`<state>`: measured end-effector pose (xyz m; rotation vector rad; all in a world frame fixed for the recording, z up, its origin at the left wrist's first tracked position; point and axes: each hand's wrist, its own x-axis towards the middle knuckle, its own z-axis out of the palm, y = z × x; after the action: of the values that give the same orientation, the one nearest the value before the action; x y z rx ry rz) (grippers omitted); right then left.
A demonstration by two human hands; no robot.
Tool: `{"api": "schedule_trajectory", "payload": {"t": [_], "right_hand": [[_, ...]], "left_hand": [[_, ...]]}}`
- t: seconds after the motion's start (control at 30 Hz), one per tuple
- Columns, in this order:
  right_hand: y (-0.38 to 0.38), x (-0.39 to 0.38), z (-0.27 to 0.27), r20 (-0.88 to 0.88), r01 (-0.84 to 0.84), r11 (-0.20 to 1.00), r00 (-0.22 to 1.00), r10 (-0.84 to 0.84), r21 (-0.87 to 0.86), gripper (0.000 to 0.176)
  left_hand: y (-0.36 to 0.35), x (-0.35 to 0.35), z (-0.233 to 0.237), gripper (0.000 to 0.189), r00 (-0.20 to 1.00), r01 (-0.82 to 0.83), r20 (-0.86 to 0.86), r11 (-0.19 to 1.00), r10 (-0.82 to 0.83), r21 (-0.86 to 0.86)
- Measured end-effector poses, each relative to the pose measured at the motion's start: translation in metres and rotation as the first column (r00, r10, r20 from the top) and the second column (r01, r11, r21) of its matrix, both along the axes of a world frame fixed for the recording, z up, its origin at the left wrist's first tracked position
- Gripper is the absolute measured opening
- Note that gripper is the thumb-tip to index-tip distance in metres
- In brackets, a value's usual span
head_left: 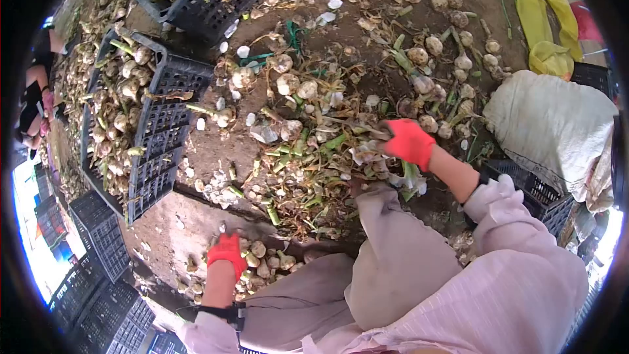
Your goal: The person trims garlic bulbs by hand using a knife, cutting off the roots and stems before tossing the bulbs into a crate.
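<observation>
While the right grip [407, 141] clamps a garlic stalk [367, 130] jutting out just ahead of it, the left grip [227, 249] lies on trimmed bulbs [262, 265], closure unclear; gripping the stalk short seems steadiest.

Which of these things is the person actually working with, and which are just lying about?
In hand: right hand gripping a garlic stalk; left hand on the trimmed bulb pile; cut stems between them.
Lying about: stacked crates, white sack, yellow cloth, another person's arm.
</observation>
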<state>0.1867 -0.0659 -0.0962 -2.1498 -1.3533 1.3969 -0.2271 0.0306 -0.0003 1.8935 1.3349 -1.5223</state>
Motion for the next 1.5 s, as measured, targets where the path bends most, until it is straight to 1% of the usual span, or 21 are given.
{"api": "schedule_trajectory", "payload": {"t": [0.1, 0.17, 0.2, 0.27, 0.33, 0.37, 0.43, 0.53, 0.63, 0.8, 0.9, 0.97, 1.03, 1.07, 1.17, 1.2, 1.3, 1.33, 1.43, 1.47, 1.5], "right_hand": [[0.044, -0.037, -0.03, -0.127, 0.105, 0.994, 0.986, -0.106, -0.008, 0.035], [0.059, -0.046, -0.06, -0.266, 0.296, 0.955, 0.922, -0.282, 0.014, 0.034], [0.062, -0.047, -0.068, -0.332, 0.388, 0.921, 0.871, -0.362, 0.014, 0.034], [0.064, -0.04, -0.039, -0.328, 0.456, 0.89, 0.842, -0.428, 0.007, 0.034], [0.049, -0.031, -0.028, -0.367, 0.518, 0.853, 0.807, -0.462, 0.065, 0.036], [0.038, -0.023, -0.025, -0.33, 0.516, 0.853, 0.821, -0.466, 0.076, 0.036], [0.015, -0.01, -0.014, -0.261, 0.501, 0.86, 0.847, -0.463, 0.098, 0.036], [-0.014, -0.002, 0.001, -0.287, 0.618, 0.781, 0.735, -0.614, -0.091, 0.036], [-0.037, -0.006, -0.021, -0.291, 0.613, 0.786, 0.769, -0.569, 0.081, 0.038], [-0.063, -0.009, 0.004, -0.451, 0.693, 0.721, 0.636, -0.627, -0.025, 0.04], [-0.111, 0.007, 0.006, -0.298, 0.676, 0.724, 0.726, -0.62, 0.139, 0.037], [-0.147, 0.012, 0.011, -0.38, 0.781, 0.624, 0.586, -0.716, 0.031, 0.031], [-0.176, 0.018, 0.018, -0.387, 0.811, 0.582, 0.558, -0.735, 0.064, 0.029], [-0.192, 0.016, 0.014, -0.421, 0.837, 0.522, 0.539, -0.729, 0.168, 0.028], [-0.232, 0.017, 0.039, -0.564, 0.9, 0.385, 0.213, -0.798, -0.205, 0.03], [-0.245, 0.016, 0.034, -0.531, 0.91, 0.395, 0.273, -0.802, -0.128, 0.029], [-0.277, 0.013, 0.018, -0.426, 0.898, 0.439, 0.41, -0.807, 0.033, 0.028], [-0.285, 0.013, 0.018, -0.409, 0.88, 0.474, 0.444, -0.797, 0.031, 0.028], [-0.262, 0.021, 0.037, -0.359, 0.873, 0.487, 0.448, -0.819, -0.021, 0.032], [-0.245, 0.02, 0.042, -0.349, 0.874, 0.484, 0.437, -0.829, -0.054, 0.033], [-0.234, 0.024, 0.037, -0.356, 0.863, 0.504, 0.466, -0.81, -0.018, 0.034]], "left_hand": [[0.005, 0.0, -0.022, 0.048, 0.985, 0.128, -0.1, 0.982, -0.142, -0.135], [0.015, 0.057, -0.029, 0.049, 0.957, -0.059, 0.28, 0.995, 0.081, -0.086], [0.013, 0.076, -0.051, 0.044, 0.848, -0.051, 0.528, 0.999, 0.053, -0.018], [0.016, 0.143, -0.073, 0.037, 0.627, -0.315, 0.753, 0.949, 0.199, 0.012], [0.015, 0.192, -0.112, 0.037, 0.605, -0.419, 0.783, 0.894, 0.143, 0.16], [0.02, 0.213, -0.124, 0.036, 0.751, -0.345, 0.64, 0.922, 0.16, 0.174], [0.01, 0.227, -0.14, 0.033, 0.815, -0.289, 0.571, 0.924, 0.1, 0.251], [0.01, 0.239, -0.142, 0.032, 0.832, -0.373, 0.51, 0.899, 0.216, 0.228], [0.003, 0.244, -0.134, 0.032, 0.82, -0.418, 0.515, 0.877, 0.251, 0.237], [-0.018, 0.213, -0.144, 0.044, 0.775, -0.216, 0.626, 0.966, 0.084, 0.139], [-0.031, 0.196, -0.142, 0.045, 0.71, -0.291, 0.693, 0.948, 0.125, 0.127], [-0.047, 0.191, -0.137, 0.044, 0.726, -0.268, 0.685, 0.944, 0.067, 0.191], [-0.05, 0.194, -0.139, 0.045, 0.669, -0.482, 0.684, 0.871, 0.292, 0.099], [-0.049, 0.19, -0.144, 0.047, 0.518, -0.603, 0.784, 0.796, 0.342, 0.051], [-0.047, 0.181, -0.132, 0.04, 0.311, -0.815, 0.874, 0.578, 0.373, 0.043], [-0.038, 0.165, -0.149, 0.034, 0.21, -0.815, 0.885, 0.574, 0.415, -0.076], [-0.035, 0.173, -0.096, 0.027, 0.361, -0.825, 0.853, 0.556, 0.377, 0.103], [-0.029, 0.167, -0.11, 0.025, 0.12, -0.82, 0.903, 0.555, 0.412, -0.144], [-0.022, 0.182, -0.129, 0.03, 0.301, -0.73, 0.915, 0.682, 0.267, 0.041], [-0.027, 0.203, -0.094, 0.036, 0.313, -0.726, 0.841, 0.683, 0.441, -0.087], [-0.022, 0.201, -0.118, 0.04, 0.531, -0.606, 0.792, 0.789, 0.303, 0.104]]}}
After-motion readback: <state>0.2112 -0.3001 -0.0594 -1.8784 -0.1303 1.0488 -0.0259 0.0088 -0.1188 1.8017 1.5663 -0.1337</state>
